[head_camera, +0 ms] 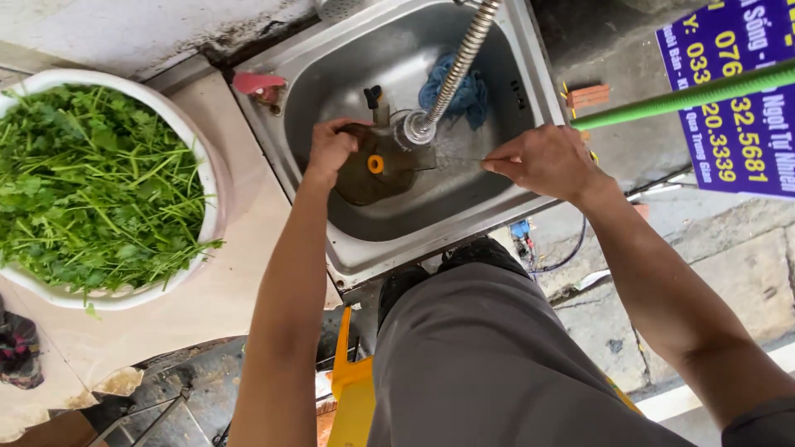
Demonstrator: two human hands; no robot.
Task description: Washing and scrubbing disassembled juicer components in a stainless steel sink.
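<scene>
Looking down, we see the left hand closed on a dark round part with an orange centre, held inside the steel sink. The right hand pinches a thin rod under the flexible metal hose. A blue cloth lies behind in the sink; a white basin of green herbs stands left.

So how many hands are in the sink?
2. The left hand grips a dark round piece with an orange centre; the right hand pinches something thin over the sink's right side. None seem hidden.

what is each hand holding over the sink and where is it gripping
The left hand grips a dark round piece by its upper left edge. The right hand pinches something thin; what it is cannot be told.
</scene>
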